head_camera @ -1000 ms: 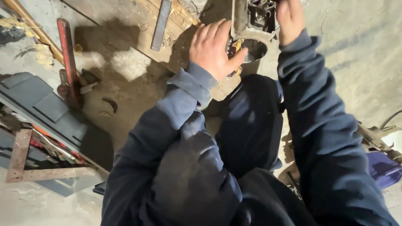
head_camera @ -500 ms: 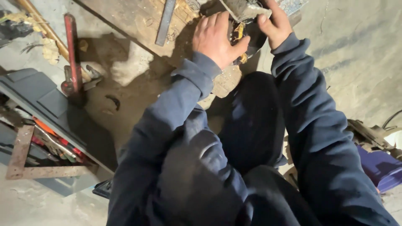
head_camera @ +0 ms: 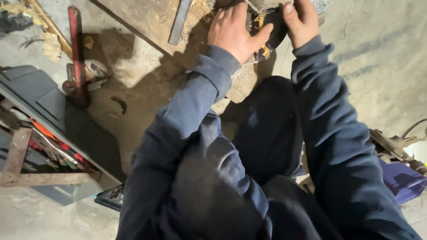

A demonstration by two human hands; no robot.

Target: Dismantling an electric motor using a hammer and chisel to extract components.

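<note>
Both hands, the left hand [head_camera: 233, 33] and right hand [head_camera: 303, 22], wrap curled fingers around a dark round machine part [head_camera: 266, 27] at the wooden board's [head_camera: 147, 20] far edge, its direction unclear.

The dark round part [head_camera: 271, 26] is mostly hidden under both hands and cut off by the top edge.

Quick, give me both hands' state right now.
Left hand: closed around the side of the dark round part, thumb hooked on it.
Right hand: gripping the same part from the other side.
</note>
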